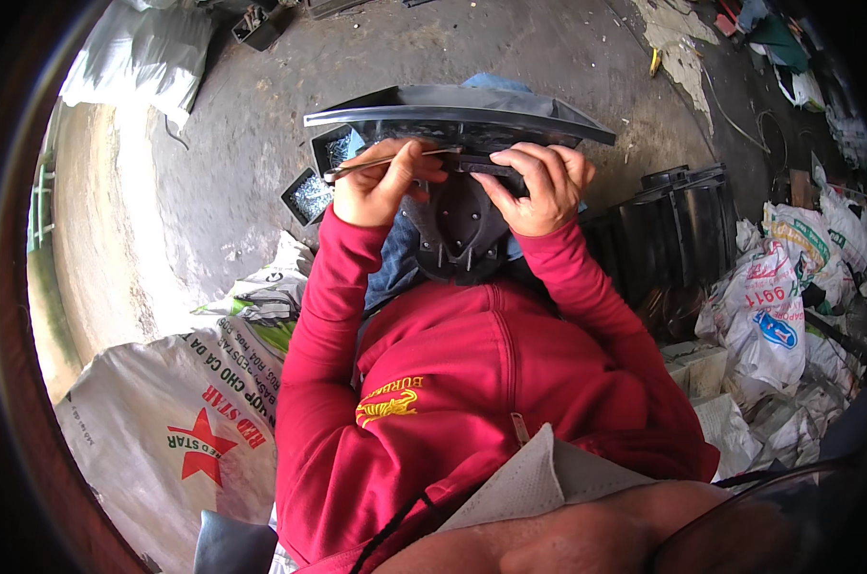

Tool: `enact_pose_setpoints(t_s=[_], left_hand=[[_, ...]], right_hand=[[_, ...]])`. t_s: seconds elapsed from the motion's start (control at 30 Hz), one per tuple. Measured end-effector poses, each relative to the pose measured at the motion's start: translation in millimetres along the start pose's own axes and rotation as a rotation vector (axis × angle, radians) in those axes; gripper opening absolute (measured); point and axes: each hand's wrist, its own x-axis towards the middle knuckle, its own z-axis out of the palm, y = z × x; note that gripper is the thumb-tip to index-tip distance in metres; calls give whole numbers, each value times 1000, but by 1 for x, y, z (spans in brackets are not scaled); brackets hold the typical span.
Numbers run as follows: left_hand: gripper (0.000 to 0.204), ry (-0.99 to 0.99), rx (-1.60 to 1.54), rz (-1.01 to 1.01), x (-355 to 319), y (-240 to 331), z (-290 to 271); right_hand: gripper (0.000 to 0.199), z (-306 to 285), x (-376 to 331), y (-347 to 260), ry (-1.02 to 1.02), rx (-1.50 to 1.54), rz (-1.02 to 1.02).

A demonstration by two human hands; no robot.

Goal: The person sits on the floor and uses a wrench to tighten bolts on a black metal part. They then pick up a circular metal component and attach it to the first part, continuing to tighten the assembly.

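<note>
A large black moulded plastic part (452, 117) with a flared, tray-like far edge stands upright over my lap. Its lower section (462, 230), rounded and dotted with small holes or studs, reaches back toward my belly. My left hand (381, 187) is closed round a thin, narrow tool (343, 172), whose slim end points right, against the plastic part. Just what kind of tool it is, I cannot make out. Across from it, my right hand (543, 187) pinches the near edge of the plastic part between thumb and fingers.
Two small black bins of screws (311, 196) sit left of the part. Black ribbed plastic pieces (677, 225) stand on the floor at right, beside a heap of printed sacks (763, 297). A big white sack (156, 411) lies at my left. Another bin (261, 29) is far left.
</note>
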Motion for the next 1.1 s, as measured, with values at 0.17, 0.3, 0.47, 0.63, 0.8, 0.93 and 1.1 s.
enact_pose_setpoints(t_s=[0.17,0.3,0.47,0.63,0.8,0.93,1.1], left_hand=[[10,76,732,395,-2,26,17],[12,76,1016,487,2,21,34],[14,-125,1338,413,5,46,70],[18,-55,1001,552,17,10,22],[27,-31,-79,-31,3,-8,2],[12,52,329,249,-3,11,14],[9,78,908,540,3,25,36]], right_hand=[[34,-5,-1,-6,-7,-2,10],[31,-4,2,-6,-8,3,15],[29,-5,-2,-2,-32,-10,63],[34,-2,-4,2,-14,-11,28],[35,-4,4,-2,-44,9,35],[32,-7,0,-4,-29,20,45],[29,-6,2,-4,-12,20,31]])
